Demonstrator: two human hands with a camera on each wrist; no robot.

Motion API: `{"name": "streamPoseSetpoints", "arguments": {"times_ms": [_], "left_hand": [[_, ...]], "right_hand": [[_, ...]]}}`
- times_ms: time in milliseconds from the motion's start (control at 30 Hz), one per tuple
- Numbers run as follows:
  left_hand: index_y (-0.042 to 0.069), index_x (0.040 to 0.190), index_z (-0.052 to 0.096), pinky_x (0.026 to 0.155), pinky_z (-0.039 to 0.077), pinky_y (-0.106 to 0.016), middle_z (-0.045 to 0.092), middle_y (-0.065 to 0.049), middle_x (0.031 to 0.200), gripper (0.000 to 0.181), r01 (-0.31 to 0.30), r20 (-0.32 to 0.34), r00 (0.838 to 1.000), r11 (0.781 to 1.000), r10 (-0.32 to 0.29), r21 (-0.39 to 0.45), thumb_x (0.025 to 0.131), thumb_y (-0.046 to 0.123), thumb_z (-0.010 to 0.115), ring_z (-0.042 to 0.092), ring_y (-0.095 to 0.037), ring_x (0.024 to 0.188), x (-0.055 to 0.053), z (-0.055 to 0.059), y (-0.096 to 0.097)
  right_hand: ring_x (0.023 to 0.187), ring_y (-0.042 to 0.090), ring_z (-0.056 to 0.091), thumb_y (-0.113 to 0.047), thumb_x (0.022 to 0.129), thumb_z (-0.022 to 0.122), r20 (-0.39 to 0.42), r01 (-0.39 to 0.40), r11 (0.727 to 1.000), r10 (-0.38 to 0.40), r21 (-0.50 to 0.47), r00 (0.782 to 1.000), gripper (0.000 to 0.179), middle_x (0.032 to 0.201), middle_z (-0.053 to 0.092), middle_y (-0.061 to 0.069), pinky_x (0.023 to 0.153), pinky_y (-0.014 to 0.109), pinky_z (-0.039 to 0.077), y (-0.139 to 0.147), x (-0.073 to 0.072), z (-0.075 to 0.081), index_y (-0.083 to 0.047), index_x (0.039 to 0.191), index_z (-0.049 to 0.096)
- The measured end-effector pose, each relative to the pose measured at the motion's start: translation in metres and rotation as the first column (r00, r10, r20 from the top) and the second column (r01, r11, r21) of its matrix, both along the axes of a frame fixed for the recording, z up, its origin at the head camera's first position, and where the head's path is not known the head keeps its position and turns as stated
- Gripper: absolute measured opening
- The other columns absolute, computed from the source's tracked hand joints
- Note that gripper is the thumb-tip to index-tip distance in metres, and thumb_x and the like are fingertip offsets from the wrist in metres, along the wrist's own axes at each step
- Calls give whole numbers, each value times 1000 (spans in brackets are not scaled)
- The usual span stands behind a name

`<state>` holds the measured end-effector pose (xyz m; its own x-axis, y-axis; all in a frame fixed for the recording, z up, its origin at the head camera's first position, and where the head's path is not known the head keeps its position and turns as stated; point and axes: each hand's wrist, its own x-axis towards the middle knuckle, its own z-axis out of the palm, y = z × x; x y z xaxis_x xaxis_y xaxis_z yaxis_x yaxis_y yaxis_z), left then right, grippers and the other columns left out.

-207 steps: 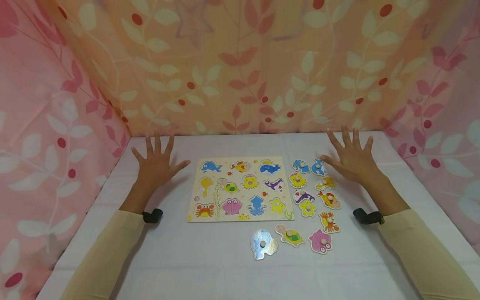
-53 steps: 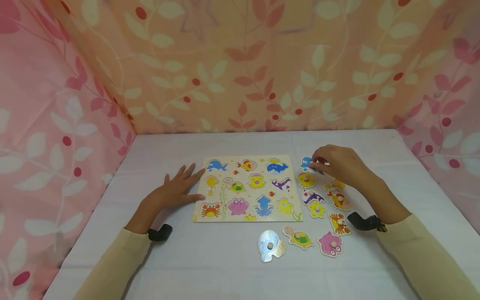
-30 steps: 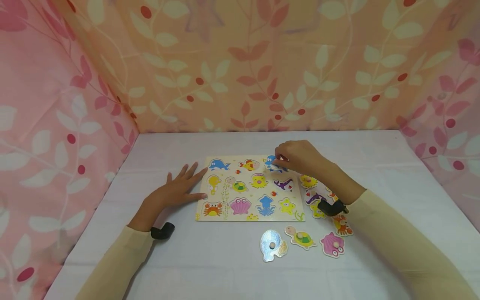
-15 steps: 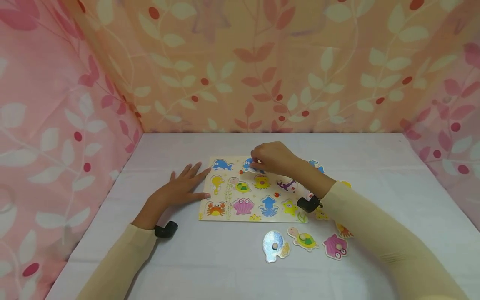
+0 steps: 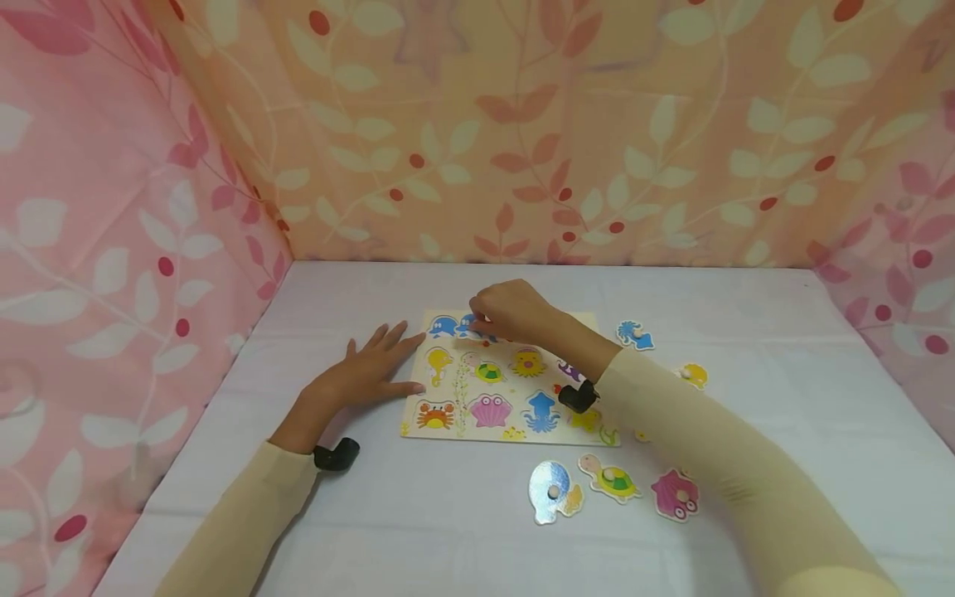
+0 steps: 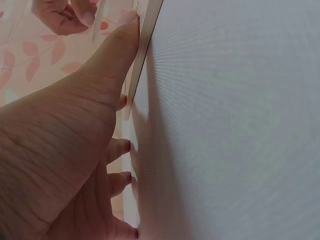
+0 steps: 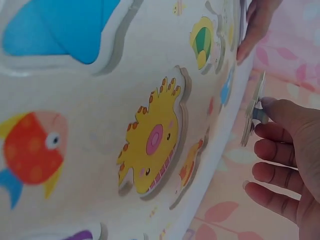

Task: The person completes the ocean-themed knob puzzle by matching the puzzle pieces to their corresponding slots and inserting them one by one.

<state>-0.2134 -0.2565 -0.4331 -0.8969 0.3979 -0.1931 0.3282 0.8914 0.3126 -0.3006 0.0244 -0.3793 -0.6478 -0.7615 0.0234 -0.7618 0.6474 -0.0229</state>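
Note:
A wooden peg puzzle board (image 5: pixel 511 388) with sea-animal pictures in recesses lies on the table. My left hand (image 5: pixel 366 369) is spread at its left edge; the left wrist view shows the thumb (image 6: pixel 122 42) on the edge. Over the board's top left part, my right hand (image 5: pixel 515 313) pinches a blue sea-animal puzzle piece (image 5: pixel 466 325) by its knob. In the right wrist view that puzzle piece (image 7: pixel 253 112) appears edge-on, held off the board. The blue dolphin picture (image 5: pixel 442 326) is just left of it. My right hand and forearm hide the board's upper right.
Other knobbed pieces lie about: a blue squid (image 5: pixel 635 335), a yellow piece (image 5: pixel 694 375), a turtle (image 5: pixel 610 478), a pink shell (image 5: pixel 676 495) and a shiny piece (image 5: pixel 550 489). My right sleeve (image 5: pixel 694 423) covers several more. Patterned cloth (image 5: pixel 477 166) encloses the table's back and sides.
My right hand left its spread pose, took the blue piece from the right-hand pile and carried it leftward over the board's top row. My left hand moved right to the board's left edge.

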Motion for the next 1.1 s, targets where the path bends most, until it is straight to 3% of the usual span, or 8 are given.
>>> {"name": "streamPoseSetpoints", "arguments": {"times_ms": [367,1100], "left_hand": [[29,163,23,108,1,-81,9,-13,170,97,-6,-2,1000,1000,6,-2,86,75,59,2,-43,154,0,-2,0],[32,163,20,108,2,-81,6,-10,171,95,-1,-10,1000,1000,1,-21,87,76,57,-1,-40,155,-1,-4,0]], "right_hand": [[68,13,56,-42,97,68,48,39,999,-38,-5,998,23,75,63,-8,64,25,46,-20,-16,-16,-19,95,71],[73,15,57,-41,99,66,-23,0,1000,0,29,1000,25,81,65,-4,68,29,49,-54,-24,-24,-17,93,70]]}}
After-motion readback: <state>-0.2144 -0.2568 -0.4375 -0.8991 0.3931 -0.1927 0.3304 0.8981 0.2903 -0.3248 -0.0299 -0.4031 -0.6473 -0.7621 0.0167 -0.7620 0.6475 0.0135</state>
